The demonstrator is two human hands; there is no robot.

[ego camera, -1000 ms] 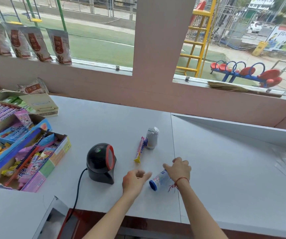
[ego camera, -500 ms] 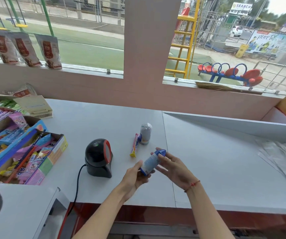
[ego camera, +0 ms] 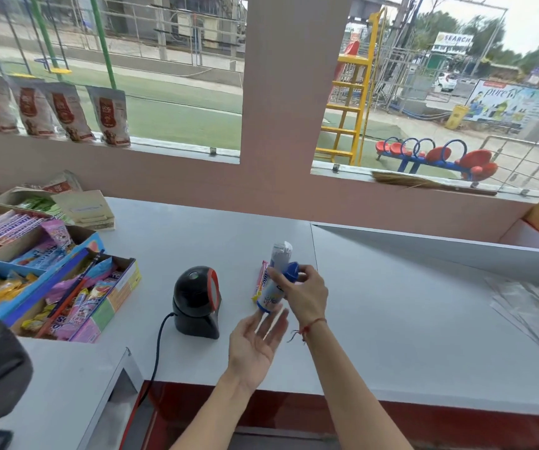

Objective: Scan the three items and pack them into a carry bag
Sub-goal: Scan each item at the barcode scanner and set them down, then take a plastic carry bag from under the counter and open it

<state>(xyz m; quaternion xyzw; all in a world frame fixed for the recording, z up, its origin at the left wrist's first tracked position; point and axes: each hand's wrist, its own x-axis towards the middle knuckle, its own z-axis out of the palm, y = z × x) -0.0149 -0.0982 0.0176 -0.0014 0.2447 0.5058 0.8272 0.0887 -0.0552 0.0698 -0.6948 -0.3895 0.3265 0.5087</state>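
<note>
- Blue-capped bottle (ego camera: 273, 292): being held above the counter (ego camera: 391, 319), near its front edge, cap up, slightly tilted.
- Right hand (ego camera: 304, 295): gripping the bottle by its cap end.
- Left hand (ego camera: 255, 345): hovering beneath, palm up, fingers spread, holding nothing.
- Scanner (ego camera: 196, 302): standing just left.
- Candy bar (ego camera: 259, 280) and grey packet (ego camera: 281, 253): lying behind.

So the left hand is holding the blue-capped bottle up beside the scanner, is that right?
Not quite: in the head view the right hand holds the bottle beside the scanner. The left hand is open below it.
</note>
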